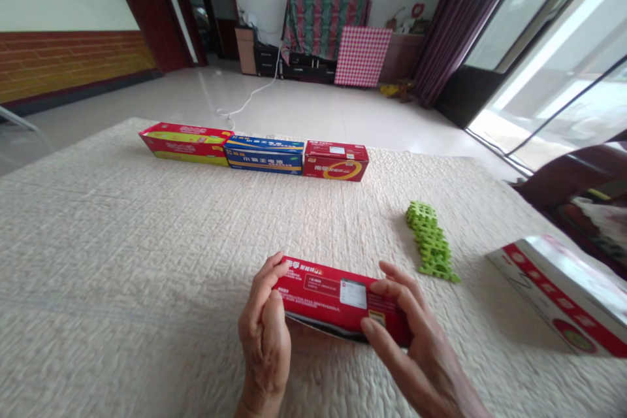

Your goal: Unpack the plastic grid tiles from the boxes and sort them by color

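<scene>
Strong daylight glare through right-side window [563,78]

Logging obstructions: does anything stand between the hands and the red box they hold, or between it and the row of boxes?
Nothing visible: left hand and right hand touch the red box; only cloth separates it from the row of boxes. Green lattice pieces lie to the right.

We count two hands [268,336], five boxes [321,294], three of them in one row, one run of green lattice pieces [432,240].
</scene>
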`<state>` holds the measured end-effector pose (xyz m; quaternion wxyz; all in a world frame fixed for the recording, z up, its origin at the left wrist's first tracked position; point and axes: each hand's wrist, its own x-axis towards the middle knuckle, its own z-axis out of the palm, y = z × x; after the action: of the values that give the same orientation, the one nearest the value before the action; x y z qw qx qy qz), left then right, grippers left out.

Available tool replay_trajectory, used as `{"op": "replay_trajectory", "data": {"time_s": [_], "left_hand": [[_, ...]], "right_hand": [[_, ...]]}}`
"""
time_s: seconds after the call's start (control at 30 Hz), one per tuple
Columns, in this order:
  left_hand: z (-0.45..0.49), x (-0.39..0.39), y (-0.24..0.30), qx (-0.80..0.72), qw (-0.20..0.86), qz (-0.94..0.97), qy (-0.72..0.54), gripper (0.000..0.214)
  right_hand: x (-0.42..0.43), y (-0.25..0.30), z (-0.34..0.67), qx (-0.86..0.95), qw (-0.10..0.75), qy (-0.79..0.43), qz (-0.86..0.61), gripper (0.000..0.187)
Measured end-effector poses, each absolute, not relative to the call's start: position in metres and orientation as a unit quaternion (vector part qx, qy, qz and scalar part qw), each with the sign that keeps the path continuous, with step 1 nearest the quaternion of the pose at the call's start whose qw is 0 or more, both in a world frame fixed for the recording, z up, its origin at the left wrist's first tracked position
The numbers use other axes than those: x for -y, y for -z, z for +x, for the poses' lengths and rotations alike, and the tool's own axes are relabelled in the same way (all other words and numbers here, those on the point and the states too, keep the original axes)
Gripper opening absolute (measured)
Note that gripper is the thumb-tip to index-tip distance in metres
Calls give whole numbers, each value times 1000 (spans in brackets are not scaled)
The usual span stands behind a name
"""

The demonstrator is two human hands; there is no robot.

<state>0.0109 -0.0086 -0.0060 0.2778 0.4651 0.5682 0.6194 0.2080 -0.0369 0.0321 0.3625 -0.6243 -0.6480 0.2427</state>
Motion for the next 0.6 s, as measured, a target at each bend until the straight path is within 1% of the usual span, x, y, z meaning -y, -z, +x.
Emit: {"op": "replay_trajectory", "data": {"time_s": [0.27,0.33,0.47,0.6], "left_hand": [[13,8,8,-564,287,462,-622,31],[13,7,9,-562,291,462,-621,31],[14,4,7,-569,287,457,-620,31],[16,2,3,-571,292,440,-628,30]], "right_hand": [[36,-32,204,659,351,-227,-625,26],[39,-33,207,675,336,-226,-617,32],[46,-34,210,706,294,-246,-595,54],[44,-38,214,733,277,-229,-577,56]]}}
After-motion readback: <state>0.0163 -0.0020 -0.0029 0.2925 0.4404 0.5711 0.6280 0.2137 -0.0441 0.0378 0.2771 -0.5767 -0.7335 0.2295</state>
